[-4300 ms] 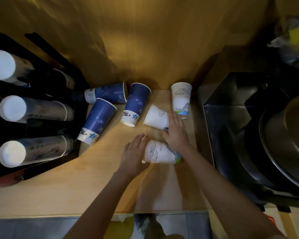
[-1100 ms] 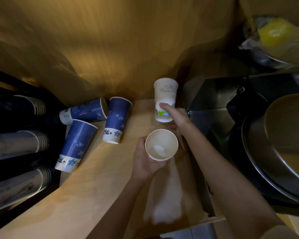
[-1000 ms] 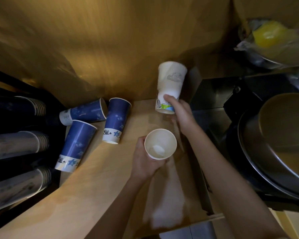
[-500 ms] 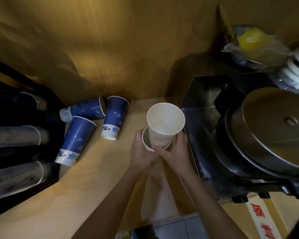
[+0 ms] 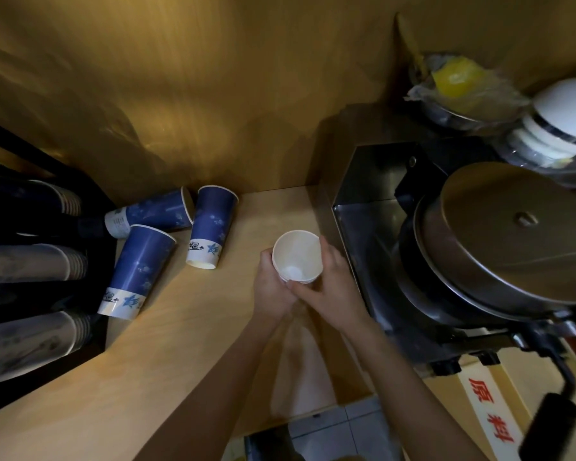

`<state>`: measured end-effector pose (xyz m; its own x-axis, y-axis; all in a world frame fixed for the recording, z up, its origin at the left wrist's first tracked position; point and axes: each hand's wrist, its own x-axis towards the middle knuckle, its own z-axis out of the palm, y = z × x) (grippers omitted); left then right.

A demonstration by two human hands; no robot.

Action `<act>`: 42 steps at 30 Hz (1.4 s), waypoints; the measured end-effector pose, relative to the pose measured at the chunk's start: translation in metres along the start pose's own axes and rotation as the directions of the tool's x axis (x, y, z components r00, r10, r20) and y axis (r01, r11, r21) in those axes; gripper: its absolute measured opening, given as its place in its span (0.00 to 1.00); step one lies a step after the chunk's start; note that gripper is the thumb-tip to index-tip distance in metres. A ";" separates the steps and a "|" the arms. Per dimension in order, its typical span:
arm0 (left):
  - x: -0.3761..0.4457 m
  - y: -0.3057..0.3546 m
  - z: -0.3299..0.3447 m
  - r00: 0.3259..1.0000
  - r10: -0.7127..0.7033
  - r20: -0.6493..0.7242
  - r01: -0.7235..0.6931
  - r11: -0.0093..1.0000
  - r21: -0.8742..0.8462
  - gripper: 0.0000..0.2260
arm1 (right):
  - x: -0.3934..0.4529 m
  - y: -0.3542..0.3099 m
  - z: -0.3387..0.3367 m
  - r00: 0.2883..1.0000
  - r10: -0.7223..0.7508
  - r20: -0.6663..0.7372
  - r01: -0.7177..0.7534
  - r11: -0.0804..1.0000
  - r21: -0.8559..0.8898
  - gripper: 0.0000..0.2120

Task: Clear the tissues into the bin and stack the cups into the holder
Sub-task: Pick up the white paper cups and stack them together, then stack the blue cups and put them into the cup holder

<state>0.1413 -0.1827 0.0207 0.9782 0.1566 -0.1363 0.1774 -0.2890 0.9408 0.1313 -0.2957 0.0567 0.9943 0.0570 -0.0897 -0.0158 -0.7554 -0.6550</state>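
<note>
A nested stack of white paper cups (image 5: 296,256) is held upright over the wooden counter, mouth up. My left hand (image 5: 273,287) wraps its left side and my right hand (image 5: 333,281) grips its right side and base. Three blue paper cups lie on their sides at the back left: one (image 5: 150,216) against the wall, one (image 5: 212,226) beside it, one (image 5: 135,271) nearer me. The black cup holder (image 5: 30,281) at the far left carries rows of stacked cups. No tissues or bin are in view.
A steel machine with a round metal lid (image 5: 512,234) stands right of the hands, its black handle (image 5: 549,424) sticking out toward me. Behind it sit a wrapped bowl with something yellow (image 5: 459,84) and stacked white bowls (image 5: 566,124). The counter's front edge (image 5: 313,415) drops to tiled floor.
My right hand picked up the last white cup from the back of the counter, turned it mouth up and pushed it down into the cup in my left hand. Both hands now hold the stack.
</note>
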 end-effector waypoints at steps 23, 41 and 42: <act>0.024 0.013 -0.129 0.988 -0.150 0.026 0.095 0.737 0.669 0.15 | 0.076 -0.080 -0.039 0.997 -0.071 -0.015 0.055 0.871 -0.489 0.19; 0.058 -0.065 -0.200 0.954 -0.112 -0.279 0.287 0.616 0.734 0.39 | 0.121 -0.107 0.129 0.968 0.060 0.243 -0.001 0.972 -0.234 0.39; 0.059 -0.069 -0.199 0.949 -0.134 -0.286 0.305 0.622 0.721 0.39 | 0.120 -0.106 0.132 0.963 0.103 0.248 -0.062 0.983 -0.171 0.41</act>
<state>0.1649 0.0349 0.0096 0.8736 0.4573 -0.1665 0.4866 -0.8130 0.3198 0.2384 -0.1227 0.0157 0.9302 0.1384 -0.3399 -0.0588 -0.8580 -0.5102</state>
